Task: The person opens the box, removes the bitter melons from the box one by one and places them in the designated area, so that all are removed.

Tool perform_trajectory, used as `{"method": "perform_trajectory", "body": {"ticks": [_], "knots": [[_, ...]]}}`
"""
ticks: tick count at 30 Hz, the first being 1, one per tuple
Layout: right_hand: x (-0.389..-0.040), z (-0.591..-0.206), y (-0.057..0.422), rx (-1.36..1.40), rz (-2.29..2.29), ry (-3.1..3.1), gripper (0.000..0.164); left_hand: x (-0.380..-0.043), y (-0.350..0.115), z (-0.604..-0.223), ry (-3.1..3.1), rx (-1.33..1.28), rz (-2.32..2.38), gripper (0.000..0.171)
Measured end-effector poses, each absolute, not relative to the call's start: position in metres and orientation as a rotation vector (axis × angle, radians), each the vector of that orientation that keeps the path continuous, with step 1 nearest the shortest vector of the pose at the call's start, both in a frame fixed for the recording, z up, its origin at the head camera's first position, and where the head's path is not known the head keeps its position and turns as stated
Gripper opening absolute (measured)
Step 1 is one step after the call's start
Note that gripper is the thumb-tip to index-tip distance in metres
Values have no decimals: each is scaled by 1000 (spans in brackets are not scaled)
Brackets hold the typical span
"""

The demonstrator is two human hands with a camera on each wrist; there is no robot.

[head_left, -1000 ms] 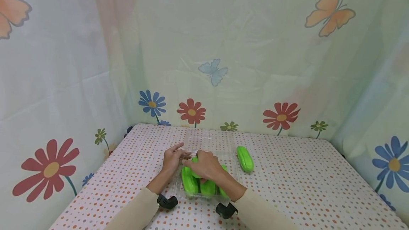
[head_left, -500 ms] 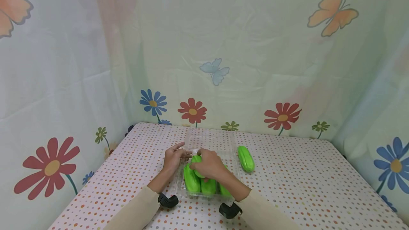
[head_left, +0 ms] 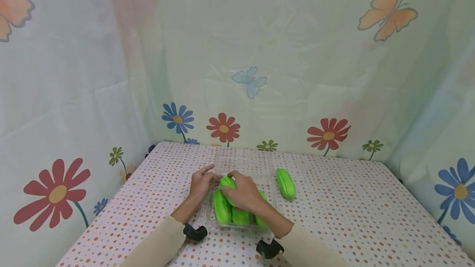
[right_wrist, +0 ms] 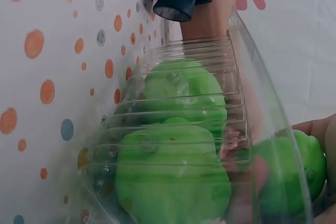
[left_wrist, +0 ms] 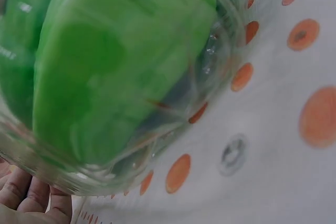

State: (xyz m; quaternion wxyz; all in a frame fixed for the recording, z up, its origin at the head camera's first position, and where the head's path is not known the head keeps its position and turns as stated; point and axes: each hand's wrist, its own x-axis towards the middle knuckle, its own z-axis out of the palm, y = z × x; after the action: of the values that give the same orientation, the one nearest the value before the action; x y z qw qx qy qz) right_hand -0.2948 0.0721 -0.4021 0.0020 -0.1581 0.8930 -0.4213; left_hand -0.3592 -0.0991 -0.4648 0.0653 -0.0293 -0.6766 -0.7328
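In the head view, an open clear plastic box [head_left: 209,217] holds several long, green, ribbed gourd-like pieces [head_left: 222,209]. My right hand [head_left: 243,193] grips another green gourd-like piece [head_left: 226,182], tilted over those in the box near its back left. The right wrist view shows this held piece [right_wrist: 310,163] beyond the clear wall, higher than the pieces lying inside. My left hand [head_left: 199,183] is at the box's back left corner, index finger extended. Its fingers [left_wrist: 37,195] appear just outside the clear wall in the left wrist view; whether they press on it is hard to tell.
The box's clear lid [head_left: 245,160] lies folded back on the table. One more green gourd-like piece [head_left: 285,183] rests right of the box. A dotted cloth covers the table [head_left: 341,213], and flowered curtains [head_left: 282,52] stand at the back and sides.
My right hand has shifted slightly right, and more of the green piece in its grip shows, now slanting toward the back left. My left hand stays at the box's corner.
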Motion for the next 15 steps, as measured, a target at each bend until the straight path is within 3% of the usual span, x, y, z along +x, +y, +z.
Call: {"method": "perform_trajectory", "body": {"ticks": [8,15], "knots": [[-295,-406,71,-504,-1462,2815,51,-335,-96,-436,-2065,-92,-2172,47],[-296,-407,72,-522,-1610,2842,48,-333,-96,-435,-2046,-114,-2190,47]]}}
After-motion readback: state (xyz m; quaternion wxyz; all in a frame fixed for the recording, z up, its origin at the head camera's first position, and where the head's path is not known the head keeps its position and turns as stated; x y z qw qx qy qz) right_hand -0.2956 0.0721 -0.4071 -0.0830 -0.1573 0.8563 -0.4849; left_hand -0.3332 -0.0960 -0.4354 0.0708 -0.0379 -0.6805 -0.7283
